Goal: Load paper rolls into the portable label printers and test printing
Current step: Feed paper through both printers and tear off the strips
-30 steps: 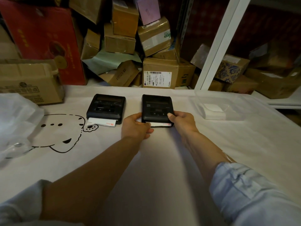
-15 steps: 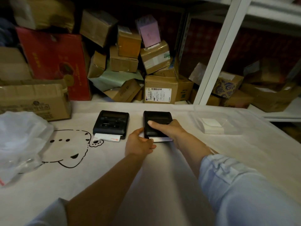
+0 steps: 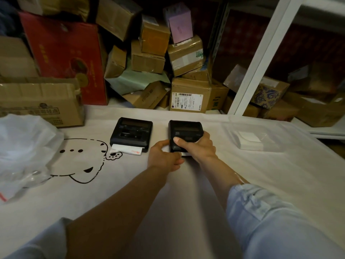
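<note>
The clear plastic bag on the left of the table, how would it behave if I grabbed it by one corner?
The crumpled clear plastic bag would probably be floppy, since it lies in soft folds. It looks thin and translucent, so likely light for its size. Its glossy film may slip on the white printed table cover and drag rather than lift neatly.

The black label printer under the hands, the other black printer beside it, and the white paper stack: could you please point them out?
black label printer under the hands (image 3: 186, 128), head view, top display panel.
other black printer (image 3: 133, 132), head view, lid centre.
white paper stack (image 3: 249, 140), head view, top sheet.
</note>
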A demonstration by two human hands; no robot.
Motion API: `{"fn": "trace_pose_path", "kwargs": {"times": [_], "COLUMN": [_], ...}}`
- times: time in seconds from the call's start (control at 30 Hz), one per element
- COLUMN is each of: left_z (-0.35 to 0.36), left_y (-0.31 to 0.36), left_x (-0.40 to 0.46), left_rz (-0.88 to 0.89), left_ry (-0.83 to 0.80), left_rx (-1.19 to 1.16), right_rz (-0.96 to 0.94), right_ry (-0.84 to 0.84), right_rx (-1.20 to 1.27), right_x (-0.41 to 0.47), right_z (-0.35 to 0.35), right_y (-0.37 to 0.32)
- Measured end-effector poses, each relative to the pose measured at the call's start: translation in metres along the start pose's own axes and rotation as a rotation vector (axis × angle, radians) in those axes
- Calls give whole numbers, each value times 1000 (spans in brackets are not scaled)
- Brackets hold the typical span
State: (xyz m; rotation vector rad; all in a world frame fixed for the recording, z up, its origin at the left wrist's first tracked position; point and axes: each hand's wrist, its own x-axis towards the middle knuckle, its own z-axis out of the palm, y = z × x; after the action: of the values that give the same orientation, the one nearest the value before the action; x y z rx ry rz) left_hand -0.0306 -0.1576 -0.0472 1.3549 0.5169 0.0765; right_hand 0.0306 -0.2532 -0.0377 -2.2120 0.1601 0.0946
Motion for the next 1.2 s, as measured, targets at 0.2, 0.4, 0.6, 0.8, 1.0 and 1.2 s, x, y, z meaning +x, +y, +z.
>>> {"fn": "trace_pose_path", "kwargs": {"times": [0.2,0.4,0.6,0.8,1.0,1.2], "left_z": [2,3,3,2,0,2], "left_y": [-5,-11,-9,-12,-7,3], "left_x": [-6,-5,-6,-6,-4,-7], "left_rz": [78,194,178,252,198,78], "left_ry": [30,22,5,14,-5,-8], "left_rx": [78,189,174,244,200,93], "right_rz": [-8,-57,-107,-155,-138,-154], "right_ry": [-136,-248,-235,-220,-338,-370], "right_rx": [158,309,296,264,164,174], "right_x": [1,0,-3,-5,0,-6], "right_z": [-7,-20,-21,-20,-28,-35], "right_y": [4,12,10,14,13,14]}}
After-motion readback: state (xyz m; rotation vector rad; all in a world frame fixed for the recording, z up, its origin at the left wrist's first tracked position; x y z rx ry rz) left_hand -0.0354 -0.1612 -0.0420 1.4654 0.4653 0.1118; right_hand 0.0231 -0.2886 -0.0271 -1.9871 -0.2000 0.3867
